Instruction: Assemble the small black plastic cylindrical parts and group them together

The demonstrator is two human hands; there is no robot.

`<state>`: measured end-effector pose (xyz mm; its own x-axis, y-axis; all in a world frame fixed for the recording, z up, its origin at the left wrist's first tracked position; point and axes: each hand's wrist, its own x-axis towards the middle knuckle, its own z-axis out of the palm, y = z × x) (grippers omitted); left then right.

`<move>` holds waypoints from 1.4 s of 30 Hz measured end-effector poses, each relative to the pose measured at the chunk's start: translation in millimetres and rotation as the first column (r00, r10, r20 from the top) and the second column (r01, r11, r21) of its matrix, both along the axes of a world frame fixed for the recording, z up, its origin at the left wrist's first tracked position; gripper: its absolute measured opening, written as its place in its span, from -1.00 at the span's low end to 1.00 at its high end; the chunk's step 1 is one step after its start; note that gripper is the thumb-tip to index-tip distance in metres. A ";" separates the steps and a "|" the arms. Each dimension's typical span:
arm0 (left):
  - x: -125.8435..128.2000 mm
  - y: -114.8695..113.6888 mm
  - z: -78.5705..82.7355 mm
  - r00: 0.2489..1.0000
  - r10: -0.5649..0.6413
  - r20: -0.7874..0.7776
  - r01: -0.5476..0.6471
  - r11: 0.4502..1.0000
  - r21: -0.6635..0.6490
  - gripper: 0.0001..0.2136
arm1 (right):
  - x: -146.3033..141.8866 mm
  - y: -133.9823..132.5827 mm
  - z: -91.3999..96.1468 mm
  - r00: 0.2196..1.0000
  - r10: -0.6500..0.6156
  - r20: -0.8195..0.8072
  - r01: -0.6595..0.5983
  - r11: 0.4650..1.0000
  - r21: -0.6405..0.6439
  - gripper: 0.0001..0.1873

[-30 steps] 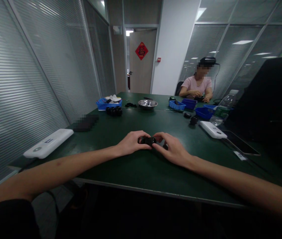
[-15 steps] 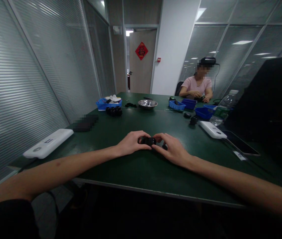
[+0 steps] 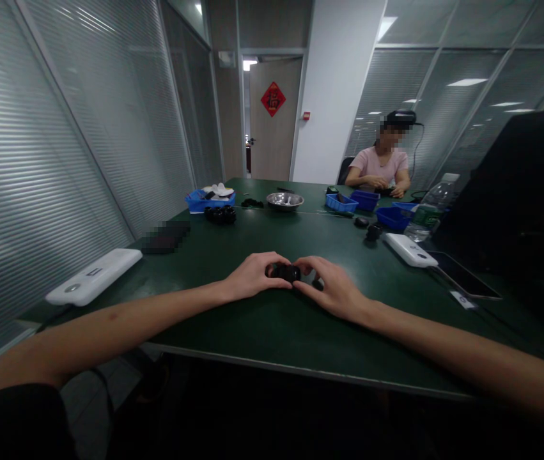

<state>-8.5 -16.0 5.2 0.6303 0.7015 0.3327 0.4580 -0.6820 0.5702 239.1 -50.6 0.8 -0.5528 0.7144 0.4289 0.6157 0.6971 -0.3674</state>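
Observation:
A small, glossy black rounded part (image 3: 291, 273) is between my hands, low over the table's near half; its exact kind does not show. My left hand (image 3: 256, 275) is closed around its left side, thumb in front and fingers behind. From the right, my right hand (image 3: 326, 287) curves in, with thumb and fingertips at the part's right end. Another dark piece (image 3: 318, 283) shows within the curl of my right hand, partly hidden by the fingers.
Across the green table (image 3: 233, 326) are a blue basket (image 3: 199, 204), several black round parts (image 3: 220, 214), a metal bowl (image 3: 284, 202) and blue bins (image 3: 393, 218). White devices (image 3: 94, 276), a bottle (image 3: 429, 211) and a phone (image 3: 466, 275) flank my arms. A person (image 3: 384, 163) sits at far right.
The black part has turned slightly or shifted a little left between my fingers. Both hands stay in nearly the same place.

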 end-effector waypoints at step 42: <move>-0.2 1.3 -0.3 1.000 -0.025 -0.008 0.026 0.999 0.041 -0.58 | 0.4 -1.4 0.7 0.996 0.084 -0.022 -0.083 0.996 0.033 -0.65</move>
